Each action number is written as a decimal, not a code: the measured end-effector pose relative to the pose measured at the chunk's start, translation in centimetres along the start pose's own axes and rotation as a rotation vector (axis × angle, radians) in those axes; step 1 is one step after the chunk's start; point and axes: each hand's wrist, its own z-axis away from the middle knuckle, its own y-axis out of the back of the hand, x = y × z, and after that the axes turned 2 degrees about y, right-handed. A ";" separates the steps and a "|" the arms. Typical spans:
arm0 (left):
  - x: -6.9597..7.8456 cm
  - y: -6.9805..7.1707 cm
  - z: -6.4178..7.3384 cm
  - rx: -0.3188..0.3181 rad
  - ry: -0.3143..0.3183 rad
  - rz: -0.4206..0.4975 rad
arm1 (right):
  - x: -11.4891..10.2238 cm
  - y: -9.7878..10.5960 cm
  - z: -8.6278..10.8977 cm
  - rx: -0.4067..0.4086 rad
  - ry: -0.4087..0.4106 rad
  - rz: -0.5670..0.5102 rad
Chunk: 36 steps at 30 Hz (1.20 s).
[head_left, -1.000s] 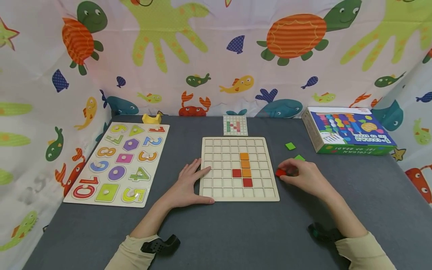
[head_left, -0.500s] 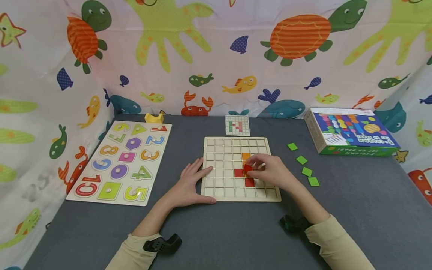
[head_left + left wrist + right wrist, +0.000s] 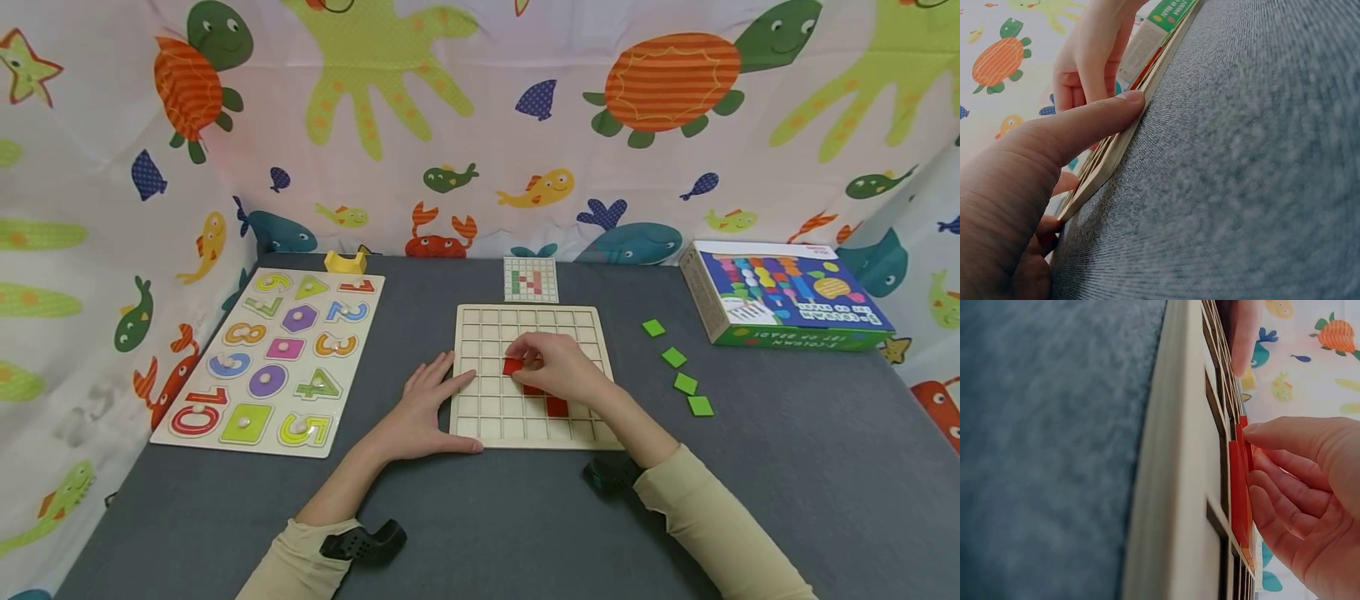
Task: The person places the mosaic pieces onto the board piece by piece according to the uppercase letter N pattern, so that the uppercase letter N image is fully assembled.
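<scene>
My right hand (image 3: 558, 367) pinches a red square tile (image 3: 512, 367) low over the left-middle cells of a wooden grid board (image 3: 540, 444). Two red tiles lie in cells below that hand, one partly covered by it and the other, a red tile (image 3: 557, 407), in plain sight. The hand hides the orange tiles in the head view; an orange edge shows beneath the red in the right wrist view. My left hand (image 3: 422, 412) rests spread at the board's left side, its thumb (image 3: 1091, 125) along the front edge and its fingers at the left rim.
Several green tiles (image 3: 686, 383) lie right of the board. A small pattern card (image 3: 530, 279) sits behind it. The number-and-shape puzzle (image 3: 267, 367) is on the left, a yellow piece (image 3: 346, 262) at its back edge. A colourful box (image 3: 787, 292) stands back right.
My right hand has carried the red tile from the table right of the board to over its left-middle cells, uncovering the green tiles. My left hand stays at the board.
</scene>
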 end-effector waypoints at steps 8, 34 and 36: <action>0.1 0.0 0.0 -0.005 0.004 -0.001 | 0.2 -0.1 -0.2 -0.010 0.015 -0.010; 0.1 -0.1 0.0 0.024 0.007 0.014 | 8.6 7.1 5.1 0.389 -0.364 -0.001; 0.1 -0.1 0.0 0.024 0.007 0.014 | 9.3 7.7 5.6 0.413 -0.376 0.043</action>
